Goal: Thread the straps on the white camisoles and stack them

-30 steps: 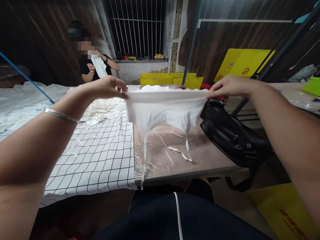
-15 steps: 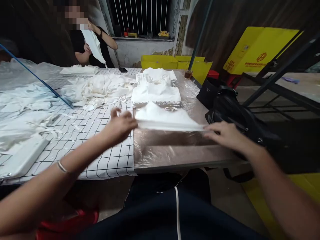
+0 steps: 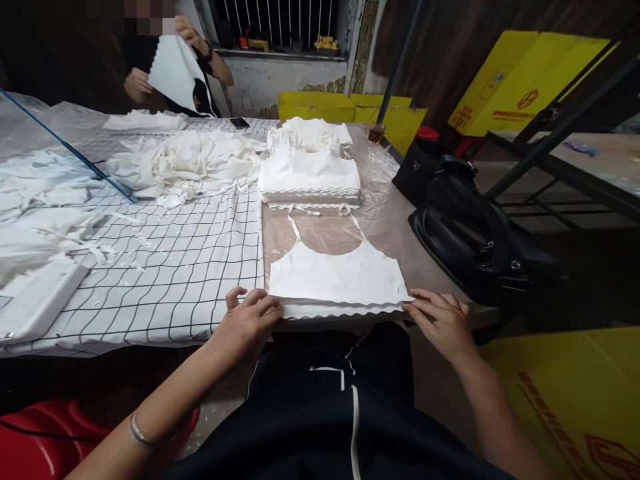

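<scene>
Left hand (image 3: pixel 251 318) and right hand (image 3: pixel 443 321) have each got a pinch on a wavy-hemmed bottom corner of this smooth white strappy top (image 3: pixel 340 275), lying pretty flat on crinkly plastic film (image 3: pixel 376 175), with a neat-ish stack of white garments (image 3: pixel 310 175) just beyond.

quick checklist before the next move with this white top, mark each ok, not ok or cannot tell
1. Left hand at the near left corner of the white top: ok.
2. Right hand at the near right corner: ok.
3. Body of the top spread out on the table: ok.
4. Near edges lined up: not ok, a scalloped edge shows past the upper one.
5. Straps free of the white stack: cannot tell, their ends lie close to it.
6. Black bag apart from the top: ok.
</scene>
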Motion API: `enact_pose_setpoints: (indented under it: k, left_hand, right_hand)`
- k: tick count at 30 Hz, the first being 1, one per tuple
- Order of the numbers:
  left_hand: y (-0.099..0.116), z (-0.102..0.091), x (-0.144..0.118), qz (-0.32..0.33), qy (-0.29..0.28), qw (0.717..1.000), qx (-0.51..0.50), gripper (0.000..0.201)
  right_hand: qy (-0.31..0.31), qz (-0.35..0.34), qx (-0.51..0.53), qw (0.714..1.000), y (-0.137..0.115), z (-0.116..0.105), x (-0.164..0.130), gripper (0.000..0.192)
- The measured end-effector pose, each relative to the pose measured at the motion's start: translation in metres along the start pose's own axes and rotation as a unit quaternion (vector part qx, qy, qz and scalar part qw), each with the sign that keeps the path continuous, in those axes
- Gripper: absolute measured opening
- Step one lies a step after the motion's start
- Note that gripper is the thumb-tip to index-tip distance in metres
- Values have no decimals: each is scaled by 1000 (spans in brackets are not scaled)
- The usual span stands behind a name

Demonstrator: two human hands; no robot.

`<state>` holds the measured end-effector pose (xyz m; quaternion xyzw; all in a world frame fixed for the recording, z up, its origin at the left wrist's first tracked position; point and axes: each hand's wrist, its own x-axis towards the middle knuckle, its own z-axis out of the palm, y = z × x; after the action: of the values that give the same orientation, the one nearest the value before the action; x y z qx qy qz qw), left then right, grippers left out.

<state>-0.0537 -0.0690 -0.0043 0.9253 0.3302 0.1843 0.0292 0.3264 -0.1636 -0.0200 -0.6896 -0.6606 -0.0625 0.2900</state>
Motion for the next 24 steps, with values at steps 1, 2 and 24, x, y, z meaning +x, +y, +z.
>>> enact_pose_setpoints:
  k: [1,2,24]
  left_hand:
    - [1,-2,-2,7,-5,1000,-26,18]
    - [3,-4,-3,9,-7,999,-51,15]
    - [-95,39,191,-257,-57,965,-15,28]
  right_hand:
    - [8,4,18,1000,2,-3,0,36]
    - [16,8,43,999,3,-7,0,35]
    - [-153,-206,204,945,-123,93,66,31]
